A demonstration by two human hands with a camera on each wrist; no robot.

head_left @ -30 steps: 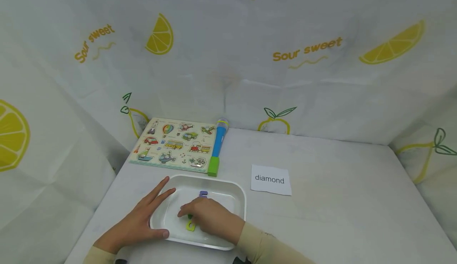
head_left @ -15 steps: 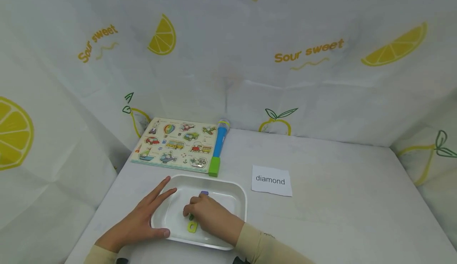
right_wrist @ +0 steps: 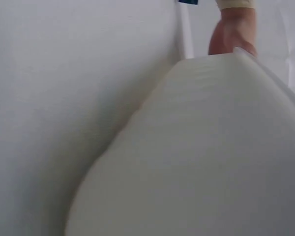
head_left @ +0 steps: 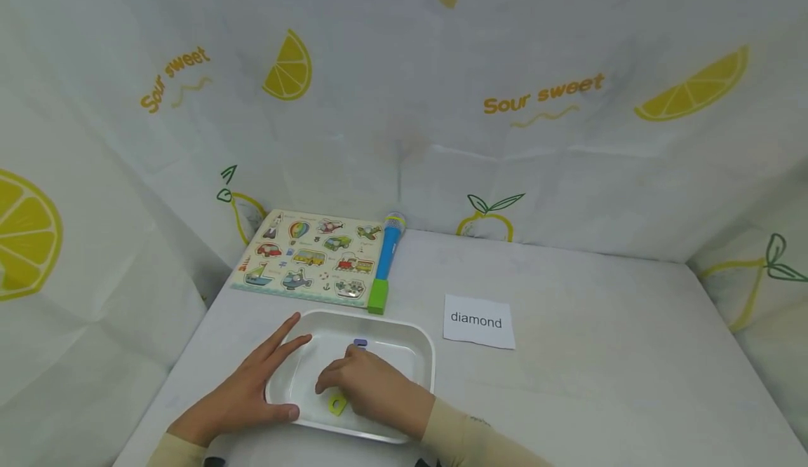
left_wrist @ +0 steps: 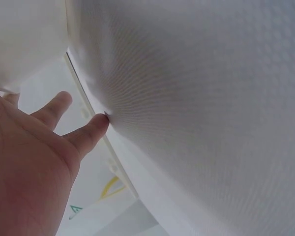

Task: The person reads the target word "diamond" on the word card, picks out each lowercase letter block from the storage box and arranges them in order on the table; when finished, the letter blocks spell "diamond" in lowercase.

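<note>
A white tray (head_left: 391, 325) lies at the table's near side. My left hand (head_left: 249, 393) rests at its left end with fingers spread straight, and in the left wrist view the same hand (left_wrist: 34, 162) reaches past with its fingers extended. My right hand (head_left: 372, 386) is down inside the tray, fingers bent toward the bottom. Beside its fingertips lies a flat yellow piece (head_left: 337, 404) with a hole in it. A purple piece (head_left: 360, 343) shows just behind the knuckles. Whether the right fingers pinch something I cannot tell. The right wrist view is mostly filled by the tray's outer wall (right_wrist: 187, 147).
A paper card (head_left: 478, 321) reading "diamond" lies right of the tray. Behind the tray are a vehicle picture puzzle board (head_left: 315, 256) and a blue and green toy microphone (head_left: 386, 264). Lemon-printed white cloth (head_left: 404, 102) hangs around the table.
The right fingers have shifted slightly within the tray. A green piece formerly visible under them is now hidden, and the yellow piece has turned a little. The left hand stays put.
</note>
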